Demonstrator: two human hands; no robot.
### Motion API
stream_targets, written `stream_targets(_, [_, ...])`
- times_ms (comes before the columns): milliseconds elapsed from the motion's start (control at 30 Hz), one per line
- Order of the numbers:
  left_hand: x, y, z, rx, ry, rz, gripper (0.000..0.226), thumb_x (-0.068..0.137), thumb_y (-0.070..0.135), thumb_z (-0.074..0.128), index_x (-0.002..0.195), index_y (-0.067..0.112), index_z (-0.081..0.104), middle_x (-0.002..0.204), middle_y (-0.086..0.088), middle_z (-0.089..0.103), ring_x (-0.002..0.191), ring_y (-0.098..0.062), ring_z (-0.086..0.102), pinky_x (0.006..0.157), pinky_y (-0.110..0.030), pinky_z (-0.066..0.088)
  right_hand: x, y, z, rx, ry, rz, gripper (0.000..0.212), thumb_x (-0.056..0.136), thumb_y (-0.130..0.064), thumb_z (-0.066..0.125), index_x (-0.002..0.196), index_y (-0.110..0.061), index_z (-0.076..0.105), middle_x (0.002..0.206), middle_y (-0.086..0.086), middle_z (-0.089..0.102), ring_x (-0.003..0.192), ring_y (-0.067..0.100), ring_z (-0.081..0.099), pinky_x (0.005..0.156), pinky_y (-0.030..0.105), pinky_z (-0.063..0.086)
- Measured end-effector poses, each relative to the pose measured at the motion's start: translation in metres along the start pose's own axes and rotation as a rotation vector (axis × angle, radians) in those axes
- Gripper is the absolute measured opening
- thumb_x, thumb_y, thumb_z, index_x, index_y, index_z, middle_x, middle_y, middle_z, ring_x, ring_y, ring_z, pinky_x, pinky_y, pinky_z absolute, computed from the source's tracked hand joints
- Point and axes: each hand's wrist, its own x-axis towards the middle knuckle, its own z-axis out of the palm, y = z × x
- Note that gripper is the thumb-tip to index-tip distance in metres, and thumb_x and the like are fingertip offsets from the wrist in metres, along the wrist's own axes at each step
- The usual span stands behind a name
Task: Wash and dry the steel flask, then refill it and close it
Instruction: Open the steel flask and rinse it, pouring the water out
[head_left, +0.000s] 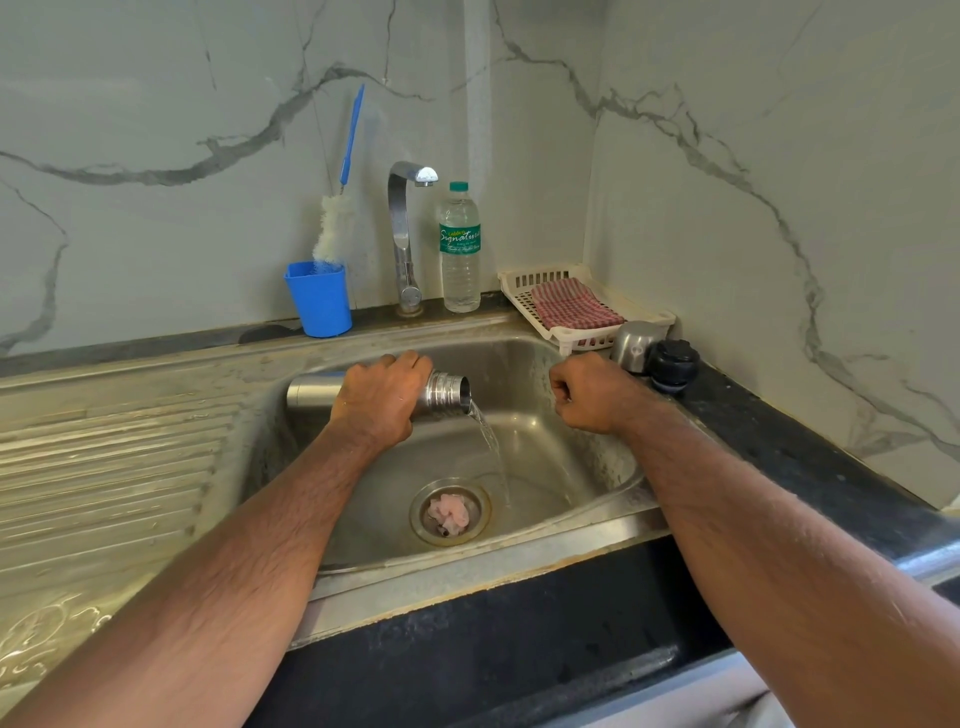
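My left hand (382, 397) grips the steel flask (311, 391) around its upper body and holds it on its side over the sink (545, 561). The open threaded mouth (453, 395) points right, and a thin stream of water (491, 441) runs out of it into the basin. My right hand (584, 392) hovers over the sink's right side with its fingers curled into a fist, holding nothing. The flask's steel cup lid (635, 345) and black stopper (674, 364) sit on the dark counter beside the sink's right rim.
A tap (408, 234) stands behind the sink, with a plastic water bottle (460, 249) to its right. A blue cup (318, 299) holds a bottle brush (332, 228). A white rack (644, 317) carries a red checked cloth (574, 306). The drain (449, 512) holds pink scraps. A ribbed drainboard (104, 467) lies left.
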Motion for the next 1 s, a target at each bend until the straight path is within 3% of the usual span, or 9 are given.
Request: stream_targets(1000, [0.0028, 0.0013, 0.0013, 0.019, 0.023, 0.039, 0.065, 0.081, 0.028, 0.08, 0.137, 0.021, 0.046, 0.133, -0.002, 0.056, 0.121, -0.022, 0.057, 0.1, -0.041, 0.048, 0.0014, 0.0012, 0.0019, -0.014, -0.003, 0.003, 0.016, 0.079, -0.007, 0.066, 0.073, -0.018, 0.058, 0.076, 0.001, 0.06, 0.07, 0.016, 0.058, 0.064, 0.034, 0.054])
